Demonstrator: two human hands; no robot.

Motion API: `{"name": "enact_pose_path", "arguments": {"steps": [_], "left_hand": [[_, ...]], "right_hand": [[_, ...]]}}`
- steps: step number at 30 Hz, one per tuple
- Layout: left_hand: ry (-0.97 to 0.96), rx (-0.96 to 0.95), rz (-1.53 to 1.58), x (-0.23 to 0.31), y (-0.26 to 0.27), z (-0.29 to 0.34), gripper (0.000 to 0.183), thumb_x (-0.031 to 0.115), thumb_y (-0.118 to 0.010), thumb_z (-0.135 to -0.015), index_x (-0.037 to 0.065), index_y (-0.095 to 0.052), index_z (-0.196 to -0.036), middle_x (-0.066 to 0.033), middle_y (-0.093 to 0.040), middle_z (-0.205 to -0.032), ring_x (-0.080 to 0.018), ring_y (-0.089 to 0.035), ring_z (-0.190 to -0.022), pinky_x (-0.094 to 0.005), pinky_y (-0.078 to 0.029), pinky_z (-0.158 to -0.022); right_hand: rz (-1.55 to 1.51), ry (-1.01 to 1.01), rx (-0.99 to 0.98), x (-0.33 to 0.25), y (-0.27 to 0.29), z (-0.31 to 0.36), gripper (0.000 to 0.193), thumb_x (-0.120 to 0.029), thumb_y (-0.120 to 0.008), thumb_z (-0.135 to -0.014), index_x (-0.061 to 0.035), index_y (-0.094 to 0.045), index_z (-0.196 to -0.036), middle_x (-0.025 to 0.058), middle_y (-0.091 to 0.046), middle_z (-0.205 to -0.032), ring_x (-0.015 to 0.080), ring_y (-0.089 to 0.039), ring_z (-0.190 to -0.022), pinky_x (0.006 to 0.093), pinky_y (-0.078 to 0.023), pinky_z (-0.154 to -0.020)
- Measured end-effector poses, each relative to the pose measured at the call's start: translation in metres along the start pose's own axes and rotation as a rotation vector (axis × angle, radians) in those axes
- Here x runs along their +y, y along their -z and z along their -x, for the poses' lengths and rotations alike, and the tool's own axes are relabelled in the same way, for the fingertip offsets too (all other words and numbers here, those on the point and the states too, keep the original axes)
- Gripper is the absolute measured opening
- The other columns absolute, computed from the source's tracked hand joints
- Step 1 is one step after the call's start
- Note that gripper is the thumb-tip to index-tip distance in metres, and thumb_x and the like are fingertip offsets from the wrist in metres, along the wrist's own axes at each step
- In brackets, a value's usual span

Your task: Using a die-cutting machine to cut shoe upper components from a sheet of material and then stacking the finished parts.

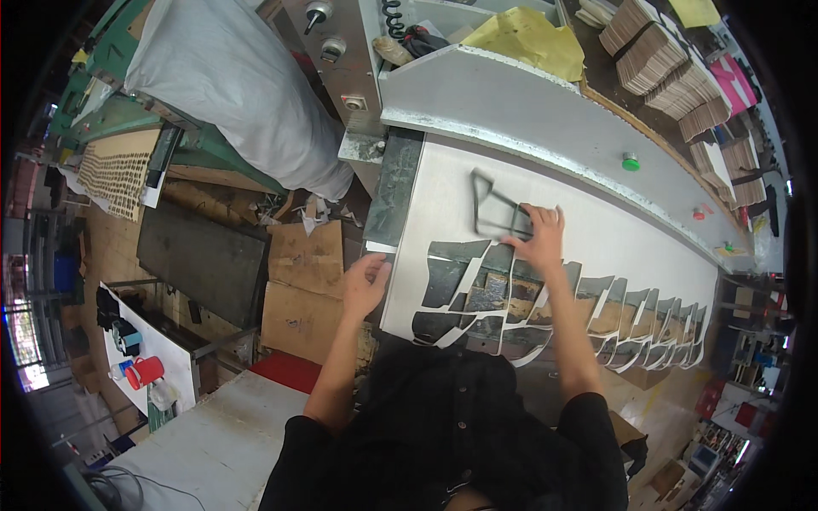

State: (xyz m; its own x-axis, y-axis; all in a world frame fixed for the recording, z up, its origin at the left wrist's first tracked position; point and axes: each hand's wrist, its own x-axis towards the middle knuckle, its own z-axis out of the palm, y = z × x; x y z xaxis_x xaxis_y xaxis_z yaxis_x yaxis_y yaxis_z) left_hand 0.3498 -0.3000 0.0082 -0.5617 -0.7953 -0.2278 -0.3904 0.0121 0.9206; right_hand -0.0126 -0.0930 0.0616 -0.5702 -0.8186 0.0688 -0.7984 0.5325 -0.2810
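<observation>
My right hand (537, 237) grips one side of a dark, open-framed cutting die (490, 213), its fingers closed on the frame. The die is slightly blurred and sits over the uncut part of a white sheet (443, 183); whether it touches the sheet I cannot tell. Rows of shaped holes run along the sheet's near side, with thin white strips left between them. My left hand (366, 283) is beside the sheet's left edge, its fingers loosely curled and apart, with nothing visible in it.
A grey machine beam (545, 102) with a green button (630, 162) spans behind the sheet. Stacks of cut pieces (652, 60) lie on top at the right. A big white sack (226, 94) leans at the left, above flattened cardboard (298, 294). A red jug (144, 372) stands on a white table.
</observation>
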Motion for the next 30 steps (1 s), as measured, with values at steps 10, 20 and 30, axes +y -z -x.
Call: {"name": "enact_pose_path", "arguments": {"steps": [10,20,30], "left_hand": [[-0.257,0.034,-0.183,0.038,-0.031,-0.033,0.038,0.017,-0.079,-0.093,0.002,-0.070,-0.127,-0.0179,-0.068,-0.113,-0.0344,-0.068,-0.099,-0.0418,-0.055,-0.088],[-0.108,-0.016,-0.404,0.063,-0.073,-0.072,0.058,0.009,-0.072,-0.094,0.000,-0.051,-0.147,-0.0237,-0.062,-0.120,-0.0467,-0.064,-0.106,-0.0529,-0.051,-0.093],[-0.435,-0.048,-0.540,0.056,-0.082,-0.070,0.064,-0.002,-0.066,-0.085,-0.006,-0.056,-0.148,-0.0217,-0.054,-0.133,-0.0407,-0.055,-0.122,-0.0486,-0.046,-0.100]], "right_hand": [[-0.410,0.019,0.026,-0.072,-0.051,0.002,0.086,-0.037,-0.092,-0.078,-0.0098,-0.051,-0.149,0.0268,-0.054,-0.156,0.0457,-0.036,-0.156,0.0666,-0.016,-0.129],[-0.349,-0.002,0.129,-0.093,-0.083,-0.006,0.087,-0.043,-0.098,-0.066,-0.0104,-0.059,-0.137,0.0366,-0.052,-0.154,0.0448,-0.039,-0.156,0.0675,-0.011,-0.129],[-0.320,0.039,0.097,-0.090,-0.084,-0.008,0.087,-0.038,-0.100,-0.065,-0.0104,-0.058,-0.136,0.0312,-0.057,-0.152,0.0412,-0.042,-0.155,0.0660,-0.011,-0.130]]}}
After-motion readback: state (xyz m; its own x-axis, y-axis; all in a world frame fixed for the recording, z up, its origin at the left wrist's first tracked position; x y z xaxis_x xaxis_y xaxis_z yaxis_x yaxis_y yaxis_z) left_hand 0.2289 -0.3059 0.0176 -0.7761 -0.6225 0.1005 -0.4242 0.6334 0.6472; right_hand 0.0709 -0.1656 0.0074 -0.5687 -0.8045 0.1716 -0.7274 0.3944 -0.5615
